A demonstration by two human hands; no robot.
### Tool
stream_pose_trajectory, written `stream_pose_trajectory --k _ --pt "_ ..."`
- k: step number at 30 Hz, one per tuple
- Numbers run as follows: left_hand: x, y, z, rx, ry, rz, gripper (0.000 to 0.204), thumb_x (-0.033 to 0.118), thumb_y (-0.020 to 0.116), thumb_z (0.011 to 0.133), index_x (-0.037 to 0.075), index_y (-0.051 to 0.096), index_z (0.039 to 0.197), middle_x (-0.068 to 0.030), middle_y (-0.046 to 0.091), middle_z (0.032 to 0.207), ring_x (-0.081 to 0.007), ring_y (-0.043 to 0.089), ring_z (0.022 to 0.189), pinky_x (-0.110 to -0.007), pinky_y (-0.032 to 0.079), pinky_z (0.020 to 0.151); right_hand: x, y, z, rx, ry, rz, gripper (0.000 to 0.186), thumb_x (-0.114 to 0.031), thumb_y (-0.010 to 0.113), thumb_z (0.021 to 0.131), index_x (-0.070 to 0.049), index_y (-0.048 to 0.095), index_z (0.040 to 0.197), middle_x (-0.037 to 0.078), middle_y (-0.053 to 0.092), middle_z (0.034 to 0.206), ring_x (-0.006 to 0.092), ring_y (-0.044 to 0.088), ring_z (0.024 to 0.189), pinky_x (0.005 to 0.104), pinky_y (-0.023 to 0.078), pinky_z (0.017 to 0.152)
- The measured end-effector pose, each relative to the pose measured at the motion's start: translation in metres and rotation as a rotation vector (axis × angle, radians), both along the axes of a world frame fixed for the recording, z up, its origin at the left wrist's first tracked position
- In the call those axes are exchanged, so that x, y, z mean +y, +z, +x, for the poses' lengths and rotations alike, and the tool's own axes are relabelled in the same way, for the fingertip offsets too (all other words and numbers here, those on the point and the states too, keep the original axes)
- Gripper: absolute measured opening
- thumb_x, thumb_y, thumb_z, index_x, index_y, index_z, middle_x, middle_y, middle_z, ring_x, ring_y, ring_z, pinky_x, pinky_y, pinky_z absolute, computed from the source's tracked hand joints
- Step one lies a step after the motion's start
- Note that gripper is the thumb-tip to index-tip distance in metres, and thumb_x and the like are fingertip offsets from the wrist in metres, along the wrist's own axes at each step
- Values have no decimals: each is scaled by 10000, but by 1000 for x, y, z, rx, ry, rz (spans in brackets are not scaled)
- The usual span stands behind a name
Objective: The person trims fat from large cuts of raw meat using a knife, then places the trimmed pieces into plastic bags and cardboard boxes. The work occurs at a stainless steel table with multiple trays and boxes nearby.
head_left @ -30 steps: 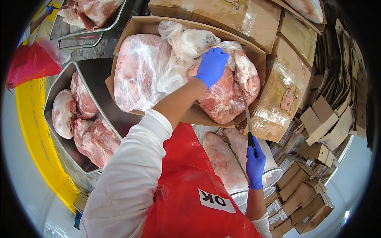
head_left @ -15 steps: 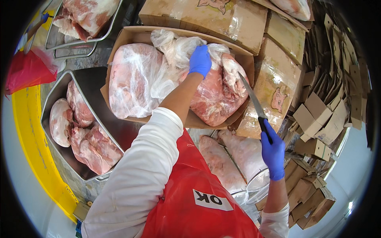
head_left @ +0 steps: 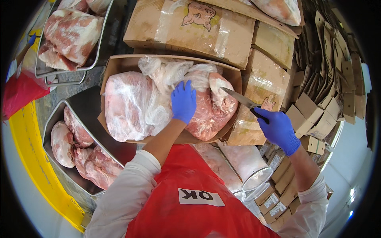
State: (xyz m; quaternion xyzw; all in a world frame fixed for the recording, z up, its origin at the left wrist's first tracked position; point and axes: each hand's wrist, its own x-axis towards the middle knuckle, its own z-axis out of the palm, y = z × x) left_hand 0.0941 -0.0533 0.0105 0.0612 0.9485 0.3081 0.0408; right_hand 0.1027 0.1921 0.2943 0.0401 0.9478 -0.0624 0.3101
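The knife (head_left: 240, 99) slants over the right end of an open box (head_left: 233, 78), its blade pointing up and left and its tip at the bare meat (head_left: 206, 115); I can't tell if they touch. The right hand (head_left: 278, 129) grips the black handle, forearm rising from the lower right. The left hand (head_left: 183, 102) lies back up, fingers forward, on the meat and clear plastic (head_left: 164, 75); whether it pinches any is unclear. Counted: one knife, two blue-gloved hands, two metal tubs at left.
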Motion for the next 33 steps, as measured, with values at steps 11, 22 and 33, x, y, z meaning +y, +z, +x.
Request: stream_pose_trajectory --k 11,22,33 --pt "3 -12 -6 -51 -51 -117 455 256 526 992 50 512 1398 -203 576 1352 -383 554 1227 -475 451 1006 17 -43 -23 -120 153 91 361 -297 576 980 -261 634 1334 173 682 782 366 681 680 498 548 630" --pt "3 -13 -1 -25 -45 -136 432 202 488 1000 -12 512 1375 -221 563 1387 -379 558 1244 -454 449 1037 138 -261 148 446 95 -259 499 -229 730 907 -238 610 1391 105 555 706 299 564 503 433 479 480" --pt "22 -8 7 -32 185 -175 398 235 482 1006 13 578 1322 -182 618 1338 -357 611 1168 -444 469 1011 143 -62 75 181 -53 -311 476 -227 710 909 -280 630 1375 133 581 660 314 625 585 430 514 573"
